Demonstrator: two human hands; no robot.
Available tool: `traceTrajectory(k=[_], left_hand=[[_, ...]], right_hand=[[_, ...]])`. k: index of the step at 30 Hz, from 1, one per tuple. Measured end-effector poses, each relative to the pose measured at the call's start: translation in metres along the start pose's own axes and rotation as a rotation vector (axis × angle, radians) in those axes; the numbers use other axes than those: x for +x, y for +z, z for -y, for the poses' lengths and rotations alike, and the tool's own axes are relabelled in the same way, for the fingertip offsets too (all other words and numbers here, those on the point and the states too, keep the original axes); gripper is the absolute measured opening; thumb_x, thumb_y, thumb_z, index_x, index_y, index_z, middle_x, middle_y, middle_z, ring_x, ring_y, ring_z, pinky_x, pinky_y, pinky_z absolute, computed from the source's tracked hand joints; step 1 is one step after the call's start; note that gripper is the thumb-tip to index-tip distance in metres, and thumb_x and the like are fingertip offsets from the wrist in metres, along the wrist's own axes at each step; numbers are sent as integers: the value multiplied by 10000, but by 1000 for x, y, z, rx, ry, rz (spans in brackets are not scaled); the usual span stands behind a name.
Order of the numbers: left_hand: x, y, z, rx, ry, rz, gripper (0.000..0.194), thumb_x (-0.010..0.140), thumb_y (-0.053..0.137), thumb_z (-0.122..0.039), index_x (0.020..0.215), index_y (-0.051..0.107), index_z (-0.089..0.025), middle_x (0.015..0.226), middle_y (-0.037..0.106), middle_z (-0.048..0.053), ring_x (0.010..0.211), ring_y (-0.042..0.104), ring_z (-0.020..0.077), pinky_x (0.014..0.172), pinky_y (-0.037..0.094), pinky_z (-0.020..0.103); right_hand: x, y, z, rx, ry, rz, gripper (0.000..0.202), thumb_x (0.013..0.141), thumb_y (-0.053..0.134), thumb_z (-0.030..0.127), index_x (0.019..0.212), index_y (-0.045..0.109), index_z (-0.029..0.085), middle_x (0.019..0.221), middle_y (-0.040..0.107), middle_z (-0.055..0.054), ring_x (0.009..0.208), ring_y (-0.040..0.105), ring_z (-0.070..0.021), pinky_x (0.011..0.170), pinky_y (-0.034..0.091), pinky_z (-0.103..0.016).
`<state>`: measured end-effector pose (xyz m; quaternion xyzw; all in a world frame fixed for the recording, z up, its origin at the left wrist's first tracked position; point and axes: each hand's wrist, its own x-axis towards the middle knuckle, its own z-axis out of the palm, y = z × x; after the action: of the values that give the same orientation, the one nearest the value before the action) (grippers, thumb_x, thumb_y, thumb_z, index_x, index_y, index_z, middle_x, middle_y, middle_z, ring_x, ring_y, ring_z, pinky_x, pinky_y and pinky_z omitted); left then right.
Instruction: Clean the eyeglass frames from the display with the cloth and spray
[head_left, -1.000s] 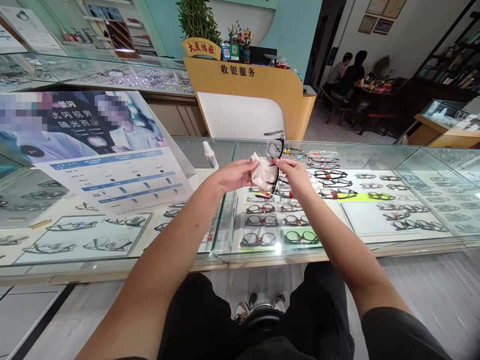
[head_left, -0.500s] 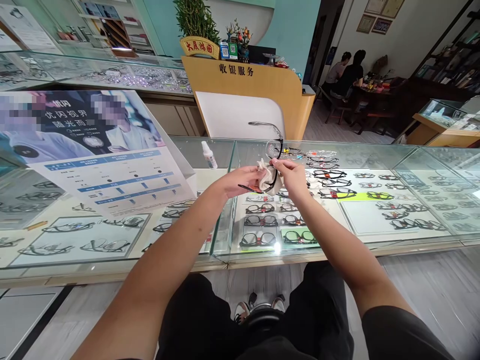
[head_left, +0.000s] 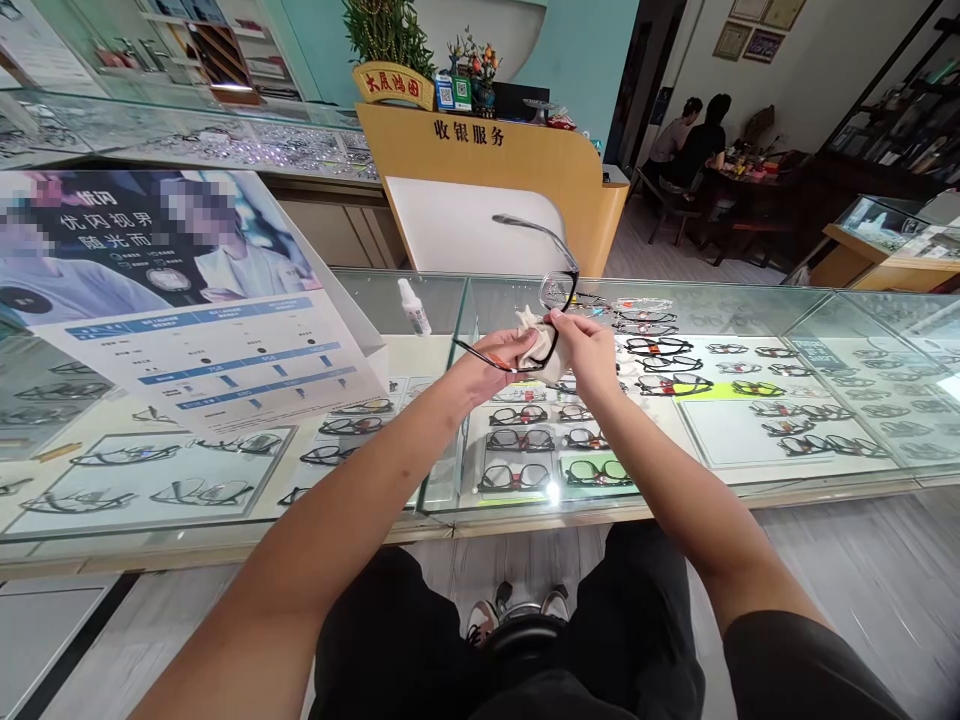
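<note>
A pair of black-rimmed eyeglasses (head_left: 574,290) is held above the glass counter, tilted, one temple pointing up and left and the other lying across my left wrist area. My left hand (head_left: 495,365) is closed around a pale cleaning cloth (head_left: 534,338), which is pressed about the lower lens and hides it. With thumb and fingers pinched, my right hand (head_left: 586,345) grips the frame near its middle. The upper lens shows clear of the cloth. Behind and left of my hands, a white spray bottle (head_left: 415,307) stands on the counter.
The glass display counter (head_left: 442,505) runs across in front of me, with rows of eyeglasses (head_left: 521,440) under and on it. A large folded poster stand (head_left: 225,330) stands at left. Beyond is a wooden cashier desk (head_left: 487,165). Two people (head_left: 694,145) sit at a far table.
The eyeglasses have turned slightly and shifted a little right at the top; the lower temple now reaches farther left. Both hands keep their hold on cloth and frame.
</note>
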<state>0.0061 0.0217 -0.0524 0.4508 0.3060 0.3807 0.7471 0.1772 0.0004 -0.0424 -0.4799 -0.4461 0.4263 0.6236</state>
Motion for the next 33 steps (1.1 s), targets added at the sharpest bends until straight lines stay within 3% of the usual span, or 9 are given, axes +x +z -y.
traceTrajectory(k=[6,11,18,24,29,33], left_hand=[[-2,6,-4,-79,82,8,420,767,1035,-443,922,773,-153,839,744,32,768,709,161,735,616,285],[-2,4,-2,-69,75,-13,353,842,983,-419,962,770,-165,827,732,18,728,688,138,706,596,267],[2,4,5,33,62,17,626,664,1074,-588,986,758,-154,834,747,15,752,703,156,716,589,283],[5,7,10,15,93,6,641,692,1038,-655,970,747,-157,795,728,9,694,677,142,630,532,254],[7,10,15,-18,101,-30,537,783,1010,-589,934,703,-175,669,607,-36,574,617,121,534,467,251],[6,10,13,-66,126,-18,584,699,1075,-534,1005,725,-181,679,587,-60,559,568,87,515,437,224]], right_hand=[[1,-3,7,12,11,76,502,691,930,703,726,793,222,741,662,-2,714,518,-159,677,403,-331],[0,-2,8,-11,-29,112,547,693,915,762,724,766,236,738,626,6,711,500,-158,673,403,-332],[0,-3,6,53,69,194,539,652,960,734,815,840,234,754,700,-3,703,547,-169,675,432,-338],[5,-5,6,72,-12,244,521,653,980,737,801,872,250,853,797,-17,838,661,-204,797,529,-349],[4,-4,7,70,-60,262,507,682,968,744,831,891,265,867,807,-19,891,685,-222,862,553,-369],[4,-4,7,46,-94,273,515,702,948,760,816,867,264,895,798,-19,937,674,-222,924,549,-374]])
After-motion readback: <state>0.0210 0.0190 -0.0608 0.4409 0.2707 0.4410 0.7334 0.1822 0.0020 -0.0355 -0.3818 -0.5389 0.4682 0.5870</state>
